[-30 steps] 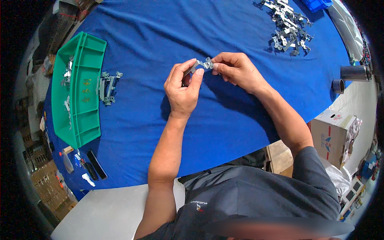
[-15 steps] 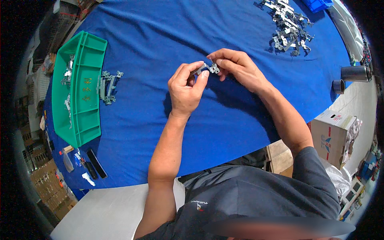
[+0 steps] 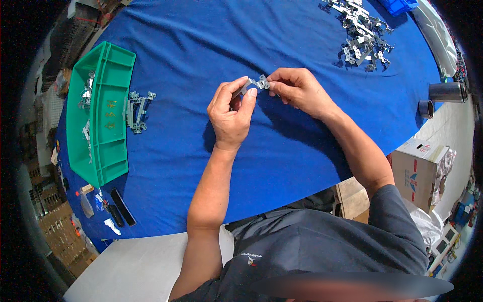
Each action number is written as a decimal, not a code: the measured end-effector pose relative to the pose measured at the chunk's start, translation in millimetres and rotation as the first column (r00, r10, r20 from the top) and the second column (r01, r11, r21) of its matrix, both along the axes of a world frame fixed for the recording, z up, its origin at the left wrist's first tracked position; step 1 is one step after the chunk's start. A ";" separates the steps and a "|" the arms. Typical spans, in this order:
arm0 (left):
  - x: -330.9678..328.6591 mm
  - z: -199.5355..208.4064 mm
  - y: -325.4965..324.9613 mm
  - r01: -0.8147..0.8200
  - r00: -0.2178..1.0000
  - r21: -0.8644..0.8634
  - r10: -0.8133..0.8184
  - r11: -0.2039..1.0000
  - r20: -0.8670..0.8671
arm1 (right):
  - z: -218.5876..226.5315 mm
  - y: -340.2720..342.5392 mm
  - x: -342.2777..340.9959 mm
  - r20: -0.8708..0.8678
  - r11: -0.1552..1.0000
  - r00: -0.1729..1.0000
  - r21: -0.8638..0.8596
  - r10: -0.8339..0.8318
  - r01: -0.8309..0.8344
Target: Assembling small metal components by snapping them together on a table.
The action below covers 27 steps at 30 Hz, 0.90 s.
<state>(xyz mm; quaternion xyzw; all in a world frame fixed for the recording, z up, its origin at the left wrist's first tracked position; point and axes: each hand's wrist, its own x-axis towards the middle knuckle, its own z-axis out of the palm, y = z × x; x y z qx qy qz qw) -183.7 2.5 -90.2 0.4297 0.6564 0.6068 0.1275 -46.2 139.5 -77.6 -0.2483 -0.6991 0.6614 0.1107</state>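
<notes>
Our grip is shared: the left hand (image 3: 230, 113) pinches one end of a small silver metal bracket (image 3: 255, 84) between thumb and fingertips, and the right hand (image 3: 297, 89) pinches its other end, so the piece sits held between both hands, lifted a little above the blue cloth-covered tabletop (image 3: 201, 45). Well to the left of our grip stands a long green plastic bin (image 3: 103, 121) with a few metal parts inside, and just beside its near wall lies a small cluster of grey metal brackets (image 3: 137, 109). Far up and to the right of our grip spreads a loose pile of silver metal brackets (image 3: 359, 30).
</notes>
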 end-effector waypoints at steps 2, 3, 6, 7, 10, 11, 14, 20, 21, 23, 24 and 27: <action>-0.1 0.5 -0.2 0.000 1.000 -0.010 0.000 1.000 0.027 | 2.9 -2.0 0.7 -0.020 1.000 1.000 0.007 -0.001 0.001; -0.1 0.7 0.3 0.009 1.000 -0.005 -0.009 1.000 0.018 | 3.6 -2.5 0.6 -0.040 1.000 0.999 0.014 -0.003 0.003; 0.2 1.3 0.7 0.036 0.999 -0.017 -0.036 0.999 0.016 | -2.0 -0.4 1.3 -0.058 0.999 0.998 0.037 0.007 -0.005; -0.4 1.4 -0.3 0.050 0.999 -0.036 -0.049 0.998 0.022 | -1.9 0.2 1.0 -0.059 0.999 0.998 0.037 0.008 -0.006; -2.0 -0.1 0.6 0.062 0.997 -0.016 -0.061 0.998 0.040 | -2.1 0.7 -0.1 0.027 0.999 1.000 0.051 0.009 -0.010; -1.2 0.0 0.8 0.063 0.997 -0.015 -0.063 0.998 0.040 | -4.0 -0.3 -1.5 -0.055 0.999 0.998 -0.045 -0.030 0.027; -0.5 -0.8 0.5 0.061 0.998 -0.051 -0.060 0.997 0.019 | -4.3 1.9 -2.7 -0.144 0.988 0.988 -0.152 -0.054 0.032; -0.7 -3.0 0.9 0.131 0.991 -0.078 -0.133 0.988 -0.024 | -10.7 1.4 -1.1 -0.183 0.995 0.981 -0.091 -0.061 0.045; -0.4 -3.4 0.5 0.130 0.991 -0.083 -0.133 0.988 -0.033 | -9.8 -0.2 -1.8 -0.204 0.989 0.969 -0.081 -0.142 0.127; 1.4 -0.1 1.7 0.131 0.990 -0.086 -0.135 0.988 -0.046 | -5.6 2.4 -0.9 -0.212 0.976 0.955 -0.109 -0.206 0.186; 2.5 2.4 2.0 0.075 0.996 -0.061 -0.077 0.995 -0.042 | -3.5 3.8 -0.2 -0.218 0.960 0.938 -0.138 -0.270 0.244; -0.2 0.8 0.1 -0.018 0.999 -0.007 0.018 1.000 -0.031 | 1.9 4.0 1.9 -0.034 0.991 0.997 -0.118 -0.072 0.068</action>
